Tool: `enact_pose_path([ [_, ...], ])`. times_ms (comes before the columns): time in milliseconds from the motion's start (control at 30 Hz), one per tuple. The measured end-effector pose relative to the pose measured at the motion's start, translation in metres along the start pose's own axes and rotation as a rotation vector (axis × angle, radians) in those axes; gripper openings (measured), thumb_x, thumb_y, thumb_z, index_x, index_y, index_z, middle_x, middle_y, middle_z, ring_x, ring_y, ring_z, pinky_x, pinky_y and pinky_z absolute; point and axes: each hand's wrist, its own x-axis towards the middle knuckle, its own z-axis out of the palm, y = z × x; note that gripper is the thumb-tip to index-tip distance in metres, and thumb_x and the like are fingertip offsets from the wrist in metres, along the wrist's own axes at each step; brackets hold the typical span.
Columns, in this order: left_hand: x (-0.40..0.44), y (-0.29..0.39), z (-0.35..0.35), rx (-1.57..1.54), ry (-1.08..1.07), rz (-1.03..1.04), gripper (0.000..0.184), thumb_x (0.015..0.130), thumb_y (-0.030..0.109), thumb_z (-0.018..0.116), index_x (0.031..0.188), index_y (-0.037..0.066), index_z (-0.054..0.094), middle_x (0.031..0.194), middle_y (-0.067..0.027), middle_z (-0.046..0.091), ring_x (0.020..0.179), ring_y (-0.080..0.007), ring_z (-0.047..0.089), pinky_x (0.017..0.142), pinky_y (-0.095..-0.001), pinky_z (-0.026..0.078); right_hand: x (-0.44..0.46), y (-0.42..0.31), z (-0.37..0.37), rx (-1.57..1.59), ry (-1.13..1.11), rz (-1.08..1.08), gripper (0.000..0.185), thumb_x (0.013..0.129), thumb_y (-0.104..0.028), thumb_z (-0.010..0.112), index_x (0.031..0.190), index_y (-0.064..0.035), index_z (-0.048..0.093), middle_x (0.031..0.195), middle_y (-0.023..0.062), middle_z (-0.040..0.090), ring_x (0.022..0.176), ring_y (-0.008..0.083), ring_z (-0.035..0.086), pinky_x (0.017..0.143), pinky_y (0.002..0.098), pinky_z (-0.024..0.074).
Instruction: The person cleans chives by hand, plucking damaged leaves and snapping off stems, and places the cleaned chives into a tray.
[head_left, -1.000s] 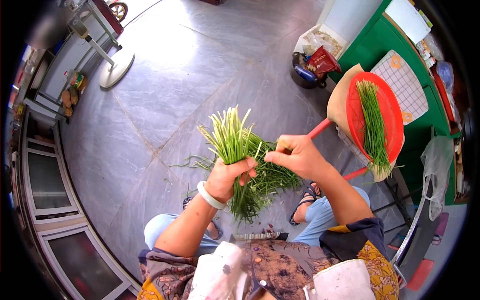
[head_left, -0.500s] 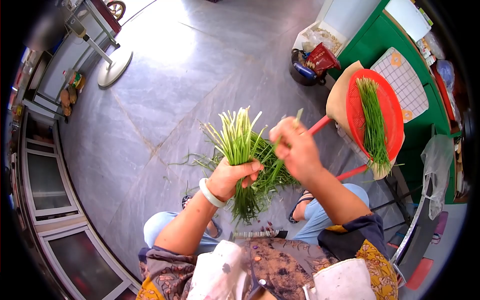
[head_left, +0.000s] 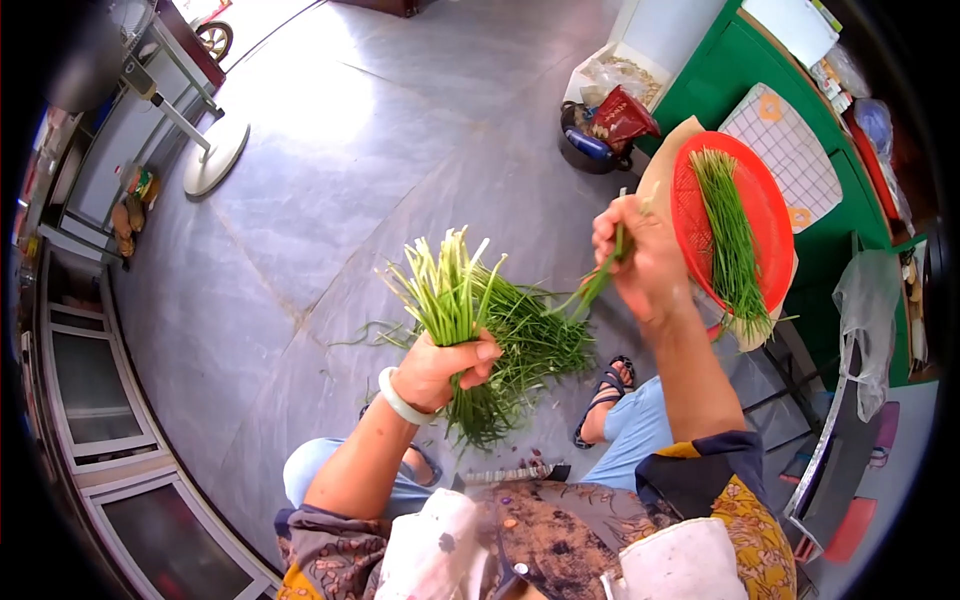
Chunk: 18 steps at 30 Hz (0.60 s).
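Note:
My left hand is wrapped round a thick bunch of garlic chives, its pale stem ends up and green leaves hanging below the fist. Raised on the right, my right hand is closed on a few chive strands whose green ends dangle to the left. Under and behind the left hand, a loose pile of chives lies on the floor. Close to the right hand stands a shallow red basket with a neat row of chives inside.
Cardboard lies under the basket. Behind it are a dark pot with packets and a green cabinet. A fan base stands at the upper left. A knife-like striped object lies between the feet.
My right hand has moved right and up, away from the bunch towards the basket, with a few strands in it. My left hand still grips the bunch, slightly lower and further left.

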Motion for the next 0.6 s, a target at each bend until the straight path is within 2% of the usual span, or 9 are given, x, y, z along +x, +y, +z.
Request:
enact_pose_path([
  [67,-0.001,0.002,0.002,-0.005,0.016,0.012,0.011,0.082,0.009,0.066,0.088,0.0,0.064,0.069,-0.0075,0.061,0.052,-0.0128,0.048,0.047,-0.0254,0.036,0.002,0.009,0.0,0.006,0.032,0.024,0.025,0.099,-0.03,0.047,0.084,-0.0111,0.052,0.075,0.0029,0.058,0.064,0.0108,0.052,0.054,0.024,0.0391],
  [200,-0.001,-0.002,-0.003,-0.076,-0.021,0.024,0.015,0.083,0.011,0.065,0.093,0.0,0.065,0.074,-0.0082,0.063,0.054,-0.0128,0.049,0.049,-0.0248,0.037,0.001,0.016,0.007,0.007,0.0,0.026,0.024,0.1,-0.027,0.046,0.087,-0.0085,0.052,0.077,0.006,0.058,0.067,0.0124,0.054,0.058,0.0268,0.0435],
  [233,0.0,-0.002,-0.002,0.025,-0.024,0.046,0.022,0.08,0.022,0.066,0.089,0.002,0.063,0.072,-0.0084,0.06,0.051,-0.013,0.046,0.047,-0.026,0.036,-0.002,0.016,0.013,0.015,0.016,0.06,0.021,0.098,-0.025,0.048,0.088,-0.007,0.051,0.078,0.0072,0.058,0.065,0.0137,0.054,0.056,0.029,0.0451],
  [333,-0.004,0.0,-0.002,0.002,-0.05,0.014,0.025,0.08,0.024,0.067,0.092,0.002,0.063,0.071,-0.007,0.059,0.051,-0.0132,0.046,0.047,-0.0259,0.035,-0.014,0.018,0.03,0.041,-0.057,0.269,0.014,0.096,-0.02,0.05,0.091,-0.0075,0.051,0.076,0.0055,0.056,0.06,0.0116,0.05,0.05,0.0269,0.0411],
  [400,-0.003,-0.002,-0.003,0.011,-0.06,0.021,0.025,0.081,0.023,0.066,0.093,0.002,0.063,0.069,-0.0063,0.058,0.051,-0.0135,0.046,0.047,-0.0256,0.035,-0.016,0.028,0.031,0.046,-0.076,0.332,0.005,0.093,-0.013,0.053,0.095,-0.0092,0.051,0.069,-0.0016,0.049,0.051,0.0029,0.036,0.043,0.0182,0.0276],
  [467,-0.002,-0.002,-0.003,0.008,-0.074,0.026,0.024,0.081,0.022,0.067,0.093,0.002,0.063,0.069,-0.0066,0.058,0.052,-0.0134,0.046,0.047,-0.0255,0.035,-0.021,0.037,0.042,0.036,-0.011,0.412,0.007,0.093,-0.013,0.052,0.095,-0.0067,0.054,0.067,-0.0028,0.045,0.049,0.0024,0.034,0.042,0.0172,0.0261],
  [500,-0.002,-0.002,-0.003,0.014,-0.074,0.017,0.024,0.081,0.022,0.067,0.093,0.002,0.063,0.069,-0.0066,0.058,0.052,-0.0135,0.046,0.047,-0.0255,0.035,-0.022,0.043,0.046,0.037,-0.004,0.426,0.009,0.092,-0.015,0.056,0.098,-0.0066,0.057,0.064,-0.0056,0.042,0.048,0.0016,0.032,0.042,0.0172,0.0252],
  [600,-0.003,-0.004,-0.002,0.033,-0.076,-0.022,0.023,0.081,0.02,0.067,0.093,0.001,0.063,0.07,-0.0069,0.059,0.052,-0.0136,0.047,0.047,-0.0256,0.035,-0.021,0.053,0.049,0.105,-0.092,0.449,0.012,0.09,-0.018,0.062,0.096,-0.0083,0.059,0.063,-0.0088,0.043,0.047,0.0001,0.031,0.041,0.0184,0.023],
])
